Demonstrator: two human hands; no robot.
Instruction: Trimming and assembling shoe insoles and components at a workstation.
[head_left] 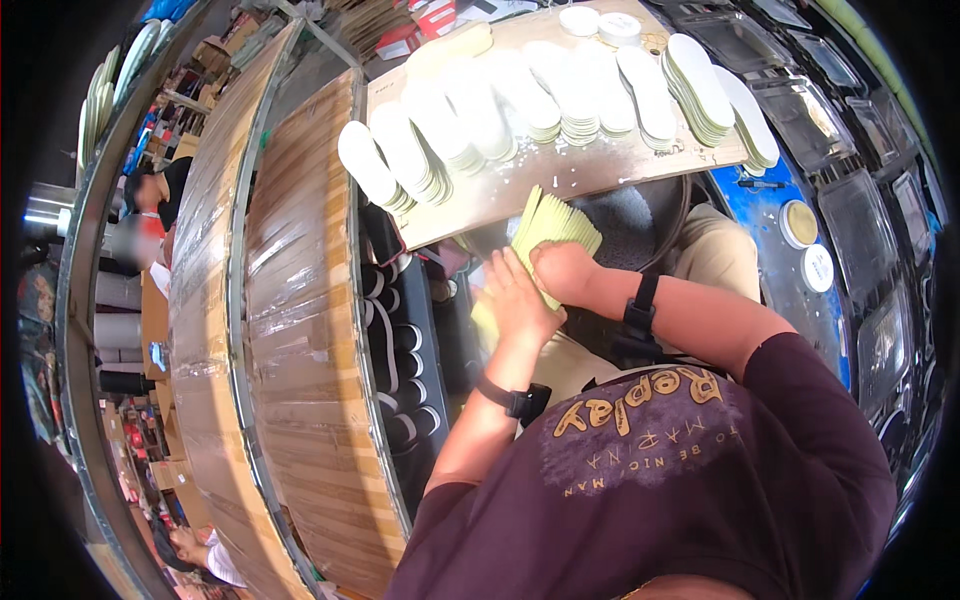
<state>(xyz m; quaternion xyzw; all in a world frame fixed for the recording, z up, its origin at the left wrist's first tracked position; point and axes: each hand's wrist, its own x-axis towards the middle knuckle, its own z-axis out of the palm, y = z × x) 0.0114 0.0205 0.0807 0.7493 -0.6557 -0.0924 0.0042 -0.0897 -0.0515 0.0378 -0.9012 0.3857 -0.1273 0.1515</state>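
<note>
Between my two hands, over my lap and just below the board's near edge, is a fanned stack of pale yellow-green insoles (562, 222). My right hand (566, 272) is closed on its right side, with the fingertips hidden behind the knuckles. My left hand (522, 303) presses along the left side, its fingers long and close together, holding the stack with the other hand. Beyond them, a wooden board (520, 185) carries a row of piled white insoles (645, 95), their lower layers yellowish-green. A pale yellow piece (484, 322) shows below my left hand.
Two round white containers (620, 28) stand at the board's far edge. On the right, a blue surface (790, 330) holds a marker (762, 184) and two round lids (818, 268). Large wrapped cardboard panels (300, 270) stand at left, with people beyond. Dark trays (865, 240) line the right.
</note>
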